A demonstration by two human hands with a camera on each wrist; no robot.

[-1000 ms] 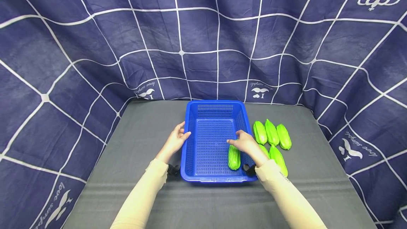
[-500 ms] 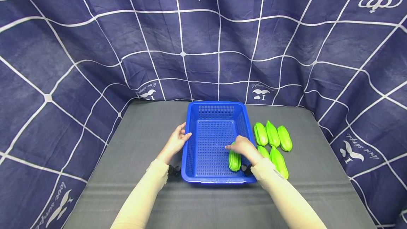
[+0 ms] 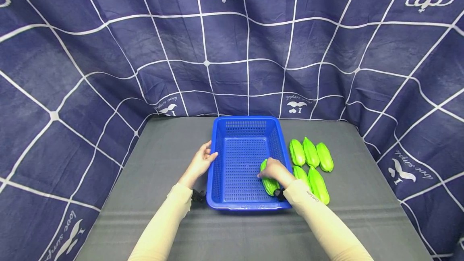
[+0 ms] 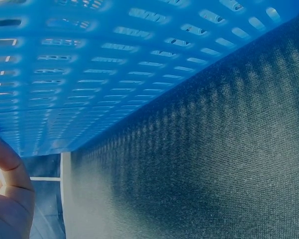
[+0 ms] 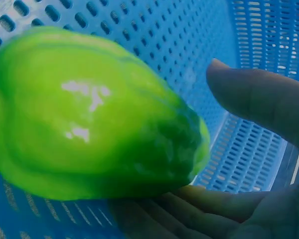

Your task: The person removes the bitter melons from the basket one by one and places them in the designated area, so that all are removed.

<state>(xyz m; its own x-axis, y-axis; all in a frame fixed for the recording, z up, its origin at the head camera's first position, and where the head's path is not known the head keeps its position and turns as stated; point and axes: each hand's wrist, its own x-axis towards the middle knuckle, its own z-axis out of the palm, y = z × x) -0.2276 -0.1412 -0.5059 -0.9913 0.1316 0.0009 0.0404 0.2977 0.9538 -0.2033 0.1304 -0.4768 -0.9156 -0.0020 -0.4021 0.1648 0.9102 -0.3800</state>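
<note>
A blue plastic basket [image 3: 246, 205] with slotted walls stands on the dark grey table. Inside it, towards the right front, lies a long bright green ribbed vegetable [image 3: 270, 187], tilted against the right wall's direction. Over this vegetable is my right hand [image 3: 276, 170]. In the right wrist view its fingers [image 5: 224, 203] lie along the vegetable [image 5: 89, 114], while the thumb [image 5: 254, 94] stands apart from it. My left hand [image 3: 200, 162] is outside the basket's left wall, thumb right at the rim. The left wrist view shows its loosely bent finger [image 4: 10, 164] beside the slotted wall [image 4: 104, 64].
Several similar green vegetables [image 3: 311, 152] lie on the table to the right of the basket, in two rows. A navy curtain [image 3: 232, 39] with white grid lines hangs behind and at both sides of the table [image 3: 174, 144].
My right hand has come down over the vegetable in the basket and nearer to me. The vegetable has turned, its near end now further right. The left hand stays at the rim.
</note>
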